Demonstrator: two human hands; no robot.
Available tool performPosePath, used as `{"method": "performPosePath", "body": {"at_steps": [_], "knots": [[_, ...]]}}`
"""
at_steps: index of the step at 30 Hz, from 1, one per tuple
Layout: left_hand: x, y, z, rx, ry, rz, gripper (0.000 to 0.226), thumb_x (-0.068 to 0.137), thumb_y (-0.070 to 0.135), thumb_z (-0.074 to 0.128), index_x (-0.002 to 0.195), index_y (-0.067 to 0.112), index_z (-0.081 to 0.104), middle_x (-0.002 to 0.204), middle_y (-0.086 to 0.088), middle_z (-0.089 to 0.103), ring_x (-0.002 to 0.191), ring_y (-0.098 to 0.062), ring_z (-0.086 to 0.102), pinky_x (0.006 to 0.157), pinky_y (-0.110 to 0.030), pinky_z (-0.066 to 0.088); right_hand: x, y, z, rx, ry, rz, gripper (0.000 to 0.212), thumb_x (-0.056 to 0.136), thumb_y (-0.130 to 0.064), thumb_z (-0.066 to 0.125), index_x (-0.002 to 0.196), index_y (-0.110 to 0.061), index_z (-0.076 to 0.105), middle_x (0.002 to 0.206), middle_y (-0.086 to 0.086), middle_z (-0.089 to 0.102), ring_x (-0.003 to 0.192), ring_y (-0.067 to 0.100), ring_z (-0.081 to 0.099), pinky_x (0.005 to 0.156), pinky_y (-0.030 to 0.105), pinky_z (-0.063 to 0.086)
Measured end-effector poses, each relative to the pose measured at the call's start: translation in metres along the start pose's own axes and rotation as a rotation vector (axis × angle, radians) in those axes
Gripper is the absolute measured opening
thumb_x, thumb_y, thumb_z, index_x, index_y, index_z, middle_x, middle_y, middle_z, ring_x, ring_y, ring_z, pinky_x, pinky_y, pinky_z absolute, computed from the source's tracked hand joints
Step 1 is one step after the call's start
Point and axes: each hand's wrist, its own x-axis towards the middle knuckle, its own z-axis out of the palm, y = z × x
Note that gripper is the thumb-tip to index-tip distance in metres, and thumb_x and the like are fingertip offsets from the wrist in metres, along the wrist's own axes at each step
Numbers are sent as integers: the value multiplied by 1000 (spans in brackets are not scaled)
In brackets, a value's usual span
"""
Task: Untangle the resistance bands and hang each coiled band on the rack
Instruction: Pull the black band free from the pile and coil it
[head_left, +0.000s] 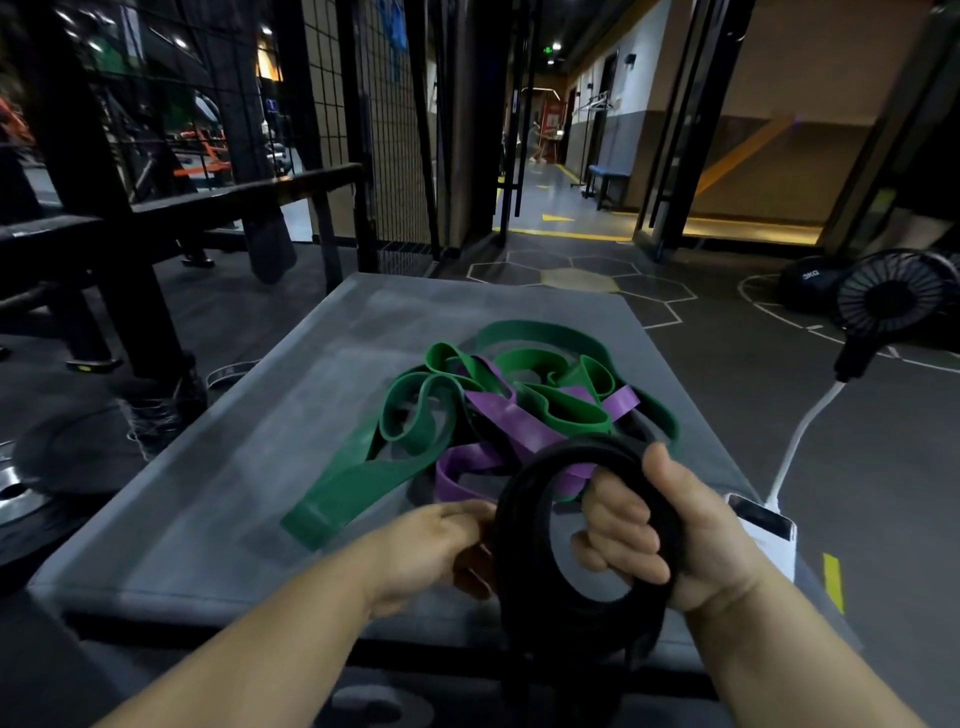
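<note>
Coiled black band (524, 519) stands upright over the near edge of the bench (234, 467), right hand (675, 535) wrapped round its right side, left hand (436, 545) pinching its left rim; just beyond lie a green band (415, 415) and purple band (498, 415) tangled together, with a small fan (893, 301) far right

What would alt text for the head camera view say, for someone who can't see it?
Two bare hands hold a coiled black band above a grey padded platform: the right hand grips through the coil, the left hand holds its left edge. Behind, green bands and purple bands lie tangled on the platform.
</note>
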Motion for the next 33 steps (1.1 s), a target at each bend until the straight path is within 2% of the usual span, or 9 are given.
{"method": "performPosePath", "body": {"at_steps": [3, 6, 9, 11, 16, 20, 24, 29, 33], "knots": [[3, 4, 4, -316, -29, 127, 27, 96, 8, 42, 112, 3, 63, 91, -10, 68, 80, -19, 63, 74, -31, 51, 1, 3, 2, -35, 12, 35, 34, 93, -42, 61, 71, -17, 58, 53, -9, 47, 39, 4, 46, 68, 28, 46], [4, 8, 8, -479, -57, 260, 40, 77, 41, 63, 100, 10, 72, 90, -7, 69, 84, -17, 62, 78, -28, 51, 3, 5, 6, -99, 40, 58, 32, 86, -37, 70, 66, -15, 58, 50, -6, 52, 37, 4, 50, 62, 28, 46], [2, 3, 7, -138, 16, 387, 65, 67, 77, 63, 104, 25, 70, 98, 7, 68, 98, -9, 60, 89, -26, 46, 4, 7, 12, -176, 105, 66, 36, 77, -36, 77, 61, -11, 57, 44, -3, 47, 32, 7, 46, 58, 29, 46], [1, 4, 3, -7, 71, 456, 73, 65, 84, 57, 109, 26, 65, 98, 13, 66, 98, -3, 59, 90, -21, 44, 4, 7, 13, -195, 173, 77, 41, 68, -38, 83, 61, -7, 57, 41, -1, 44, 30, 9, 43, 55, 29, 43], [2, 10, -3, 462, 261, 618, 31, 80, 65, 52, 96, 43, 67, 97, 18, 65, 91, -1, 61, 80, -13, 43, 3, 3, 9, -250, 197, 96, 50, 66, -37, 84, 69, -6, 45, 42, -2, 44, 31, 8, 43, 56, 32, 37], [-4, 11, -1, 308, 134, 568, 51, 77, 76, 50, 109, 38, 63, 97, 18, 69, 91, -1, 64, 79, -16, 47, 3, 5, 7, -119, 119, 84, 39, 73, -31, 80, 69, -6, 50, 45, -5, 49, 33, 6, 47, 58, 28, 46], [-7, 15, -1, 228, 50, 521, 58, 68, 84, 52, 104, 41, 65, 89, 21, 67, 85, 4, 62, 76, -12, 45, 5, 6, 8, -70, 55, 107, 26, 78, -28, 74, 70, -10, 58, 48, -6, 52, 36, 5, 50, 61, 28, 47], [-7, 13, -3, 185, 18, 433, 37, 73, 60, 60, 94, 32, 68, 86, 2, 61, 83, -11, 57, 79, -29, 44, 5, 9, 9, -104, 57, 159, 35, 74, -28, 74, 75, -8, 45, 47, -5, 52, 36, 6, 50, 61, 29, 45], [-8, 14, 2, 119, 62, 482, 33, 84, 47, 58, 98, 19, 67, 86, 6, 69, 83, -14, 66, 79, -28, 51, 7, 8, 12, -125, 120, 184, 39, 66, -29, 80, 75, -5, 51, 46, -3, 50, 36, 10, 48, 58, 31, 42]]}}
